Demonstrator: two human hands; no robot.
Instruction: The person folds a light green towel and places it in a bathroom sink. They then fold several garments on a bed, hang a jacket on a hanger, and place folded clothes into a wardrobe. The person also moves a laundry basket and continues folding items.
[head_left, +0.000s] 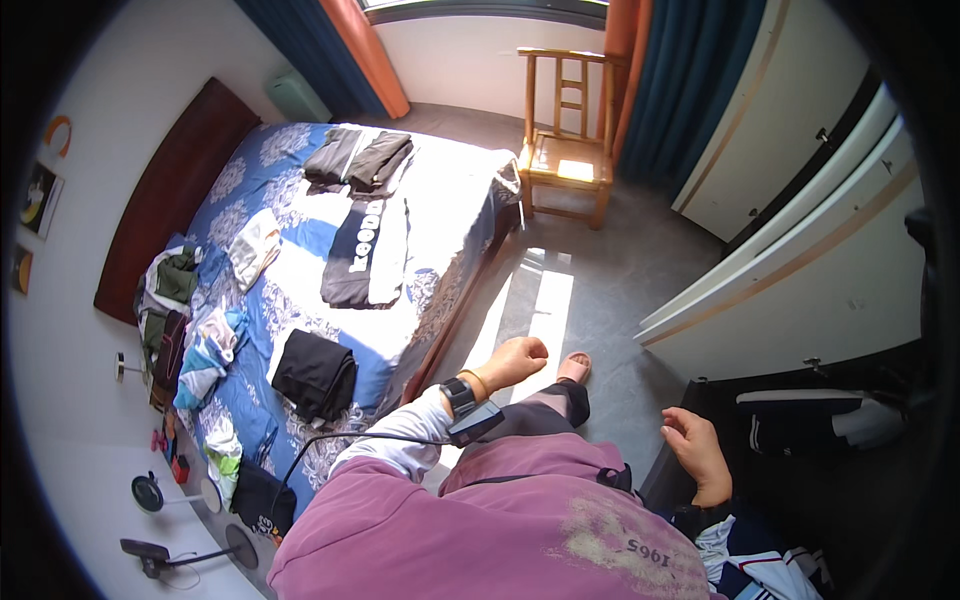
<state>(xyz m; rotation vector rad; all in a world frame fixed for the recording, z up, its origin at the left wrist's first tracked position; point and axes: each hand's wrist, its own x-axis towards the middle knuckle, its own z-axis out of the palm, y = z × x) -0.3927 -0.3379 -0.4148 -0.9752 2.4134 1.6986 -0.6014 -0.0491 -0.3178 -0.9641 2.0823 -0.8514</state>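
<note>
My left hand (517, 363), wearing a dark wristband and a yellow bangle, hangs over the floor beside the bed with its fingers curled and nothing seen in it. At the open dark wardrobe compartment, my right hand (694, 448) is empty, its fingers bent and apart. A folded black garment (315, 375) lies on the near part of the blue patterned bed. Beyond it rest folded dark trousers with white lettering (366, 255) and folded dark garments (358, 161). Folded navy and white clothing (806, 420) lies inside the wardrobe, right of my right hand.
Rumpled clothes (214, 352) lie along the headboard side of the bed (442, 300). A wooden chair (566, 161) stands by the curtains. The white wardrobe doors (795, 300) stand open at the right. Round-based stands (241, 546) are at the lower left, and a black cable crosses my left sleeve.
</note>
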